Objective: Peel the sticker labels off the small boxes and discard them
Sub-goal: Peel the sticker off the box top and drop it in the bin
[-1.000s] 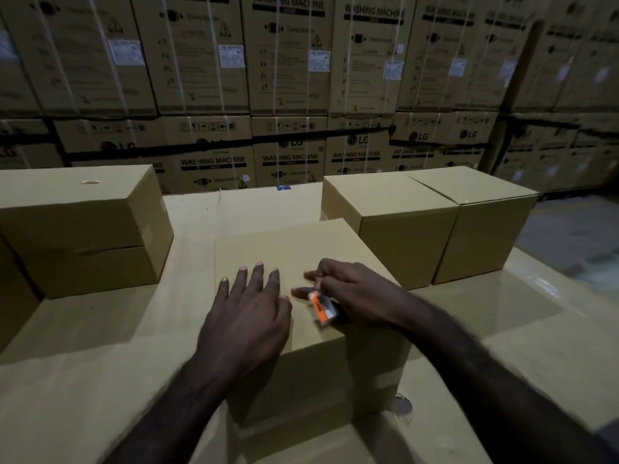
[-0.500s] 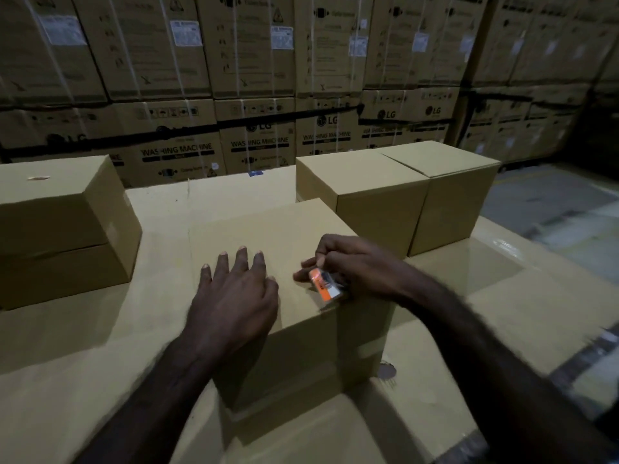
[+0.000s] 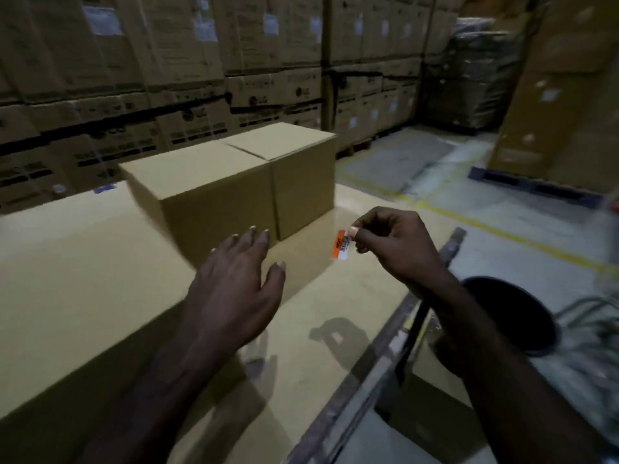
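Both my hands had lifted off the box top since a moment before, and my view had swung right. My left hand (image 3: 231,289) hovered with fingers spread and slack, holding nothing. My right hand (image 3: 398,246) was curled, thumb and forefinger pinching the peeled orange sticker label (image 3: 343,244), which hung free in the air just left of those fingertips. Below my right wrist sat a dark round bin (image 3: 512,316). Beyond my left fingertips stood two small boxes (image 3: 214,189), touching side by side.
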### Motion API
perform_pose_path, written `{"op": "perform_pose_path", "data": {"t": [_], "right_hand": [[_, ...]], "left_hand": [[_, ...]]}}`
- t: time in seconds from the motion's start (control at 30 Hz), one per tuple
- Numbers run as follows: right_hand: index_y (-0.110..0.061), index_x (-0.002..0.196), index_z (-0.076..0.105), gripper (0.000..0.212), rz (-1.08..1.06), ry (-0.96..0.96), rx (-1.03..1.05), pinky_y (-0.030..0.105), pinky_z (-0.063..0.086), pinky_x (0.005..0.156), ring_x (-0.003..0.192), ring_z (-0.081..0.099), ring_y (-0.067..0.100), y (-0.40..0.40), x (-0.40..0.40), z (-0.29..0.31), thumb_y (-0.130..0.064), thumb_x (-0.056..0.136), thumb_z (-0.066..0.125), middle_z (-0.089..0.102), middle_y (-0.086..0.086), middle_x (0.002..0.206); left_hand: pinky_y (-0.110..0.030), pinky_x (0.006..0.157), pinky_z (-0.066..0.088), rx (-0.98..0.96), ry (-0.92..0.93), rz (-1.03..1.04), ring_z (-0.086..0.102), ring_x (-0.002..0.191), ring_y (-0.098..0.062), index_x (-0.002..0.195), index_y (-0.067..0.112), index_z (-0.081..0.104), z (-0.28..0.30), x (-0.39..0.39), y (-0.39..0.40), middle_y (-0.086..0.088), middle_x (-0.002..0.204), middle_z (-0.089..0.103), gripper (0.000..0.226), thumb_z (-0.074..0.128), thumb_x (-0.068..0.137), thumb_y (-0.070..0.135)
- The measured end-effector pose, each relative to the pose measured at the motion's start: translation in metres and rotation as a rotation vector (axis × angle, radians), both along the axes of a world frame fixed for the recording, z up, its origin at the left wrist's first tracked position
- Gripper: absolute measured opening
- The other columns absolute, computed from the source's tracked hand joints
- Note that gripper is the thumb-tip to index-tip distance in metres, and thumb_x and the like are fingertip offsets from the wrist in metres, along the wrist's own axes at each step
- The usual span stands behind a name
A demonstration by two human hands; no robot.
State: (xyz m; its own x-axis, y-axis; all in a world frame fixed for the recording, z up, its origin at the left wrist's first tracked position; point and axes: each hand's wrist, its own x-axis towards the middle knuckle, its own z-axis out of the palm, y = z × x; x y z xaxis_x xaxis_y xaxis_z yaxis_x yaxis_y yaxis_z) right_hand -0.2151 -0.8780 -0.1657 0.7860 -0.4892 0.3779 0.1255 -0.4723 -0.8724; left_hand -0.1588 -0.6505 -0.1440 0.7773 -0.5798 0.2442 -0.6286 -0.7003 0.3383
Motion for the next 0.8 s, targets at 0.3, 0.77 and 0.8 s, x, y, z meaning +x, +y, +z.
{"op": "perform_pose_path", "data": {"t": [0.3, 0.77, 0.8], "right_hand": [[-0.018, 0.066, 0.07, 0.012, -0.333, 0.168, -0.033, 0.038, 0.056, 0.069, 0.062, 0.068, 0.019, -0.208, -0.103, -0.062, -0.014, 0.077, 0.072, 0.069, 0.0, 0.059], [-0.02, 0.076, 0.067, 0.005, -0.649, 0.527, -0.058, 0.026, 0.045, 0.07, 0.074, 0.066, 0.019, -0.395, -0.174, -0.19, -0.016, 0.077, 0.07, 0.071, 0.001, 0.073], [-0.019, 0.08, 0.067, 0.006, -0.658, 0.535, -0.063, 0.028, 0.045, 0.071, 0.075, 0.066, 0.022, -0.399, -0.173, -0.2, -0.013, 0.076, 0.068, 0.071, 0.003, 0.074]], "left_hand": [[-0.039, 0.1, 0.041, 0.096, 0.01, -0.25, 0.051, 0.12, -0.031, 0.132, 0.009, 0.053, -0.058, -0.053, -0.253, -0.011, 0.132, 0.057, 0.064, 0.03, 0.084, 0.044], [-0.041, 0.079, 0.047, 0.216, 0.062, -0.558, 0.06, 0.095, -0.032, 0.102, 0.01, 0.059, -0.139, -0.094, -0.509, -0.009, 0.1, 0.064, 0.039, 0.037, 0.081, 0.033], [-0.041, 0.077, 0.047, 0.231, 0.068, -0.576, 0.06, 0.093, -0.033, 0.102, 0.009, 0.058, -0.147, -0.092, -0.519, -0.01, 0.098, 0.063, 0.038, 0.037, 0.081, 0.033]]}}
